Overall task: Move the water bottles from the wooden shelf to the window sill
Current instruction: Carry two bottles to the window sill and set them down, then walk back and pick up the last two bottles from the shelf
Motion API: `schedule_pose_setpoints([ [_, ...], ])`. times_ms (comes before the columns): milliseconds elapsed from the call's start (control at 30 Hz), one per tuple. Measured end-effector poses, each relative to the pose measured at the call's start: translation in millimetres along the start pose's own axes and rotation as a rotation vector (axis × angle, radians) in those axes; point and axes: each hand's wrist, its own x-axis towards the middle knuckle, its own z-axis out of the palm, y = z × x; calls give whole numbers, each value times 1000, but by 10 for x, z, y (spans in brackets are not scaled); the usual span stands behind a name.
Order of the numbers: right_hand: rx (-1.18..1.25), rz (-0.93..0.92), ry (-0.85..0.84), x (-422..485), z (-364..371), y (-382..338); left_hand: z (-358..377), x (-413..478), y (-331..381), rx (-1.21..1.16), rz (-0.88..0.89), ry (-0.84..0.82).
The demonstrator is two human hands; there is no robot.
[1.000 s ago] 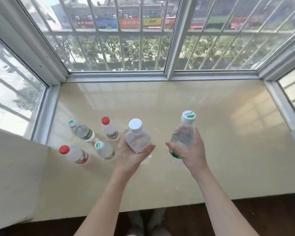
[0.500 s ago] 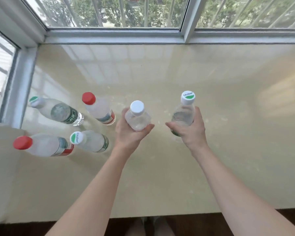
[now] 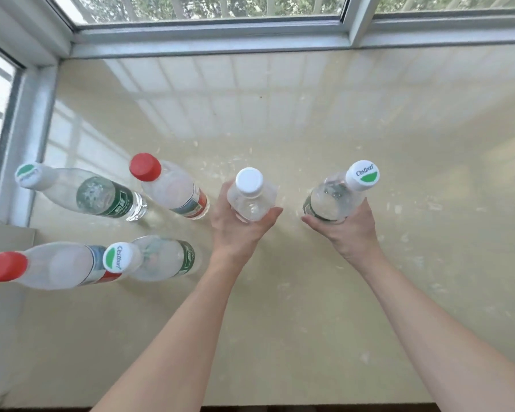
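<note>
Gripping a bottle apiece, both hands are low over the sill (image 3: 280,120). The left hand (image 3: 238,233) is wrapped round the white-cap bottle (image 3: 250,197) and the right hand (image 3: 345,230) round the green-label bottle (image 3: 330,200), fingers curled about each body below the shoulder. Both bottles are nearly upright and apart from each other; whether their bases have met the surface I cannot tell (the hands hide them). Four bottles (image 3: 101,200) already stand on the sill to the left, the red-cap bottle (image 3: 173,191) nearest the left hand. I judge this the setting-down step; the shelf is out of view, so how many remain is unknown.

The risks: letting go before a base sits flat would tip a bottle, and the glossy sill would let it roll toward the near edge. The left hand, drawing back, could clip the red-cap bottle and topple its close-packed neighbours. Thin plastic squeezed hard may also spring as the grip eases.
</note>
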Motion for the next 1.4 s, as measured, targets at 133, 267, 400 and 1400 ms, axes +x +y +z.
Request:
schedule_pose_setpoints([
  [133,-147,113,-42,-29,-39,216,-1,24,-116,26,-21,-17],
  [267,-243,162,-26,22,-14,307,9,61,-258,105,-66,-42],
  [400,-283,156,-12,112,11,321,49,121,-354,220,-54,-31],
  [1400,-1024,-266,-113,-1390,-972,-931,-611,-1423,922,1065,400,-258],
])
